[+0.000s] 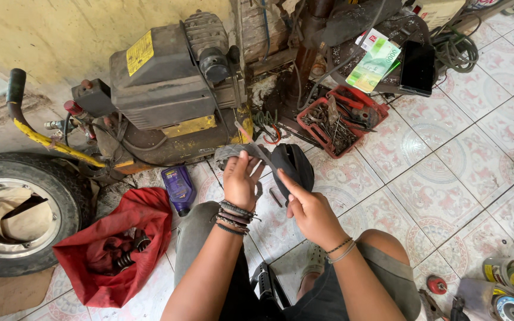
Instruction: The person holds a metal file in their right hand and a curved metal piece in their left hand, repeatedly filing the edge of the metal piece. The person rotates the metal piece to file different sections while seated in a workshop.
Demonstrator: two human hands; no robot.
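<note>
Black rubber tube (281,163): hanging folded between both hands, above the tiled floor (447,172), just near of the compressor (168,89).
Left hand (242,178): fingers curling round the tube's grey flattened end, gripping it.
Right hand (310,211): mostly closed, forefinger extending and pressing on the tube.
Purple bottle (178,189): lying left of the hands.
Red cloth (117,246): sitting further left, holding springs.
Tyre (22,211): lying far left.
Red tray (343,119): sitting far right, holding tools.
</note>
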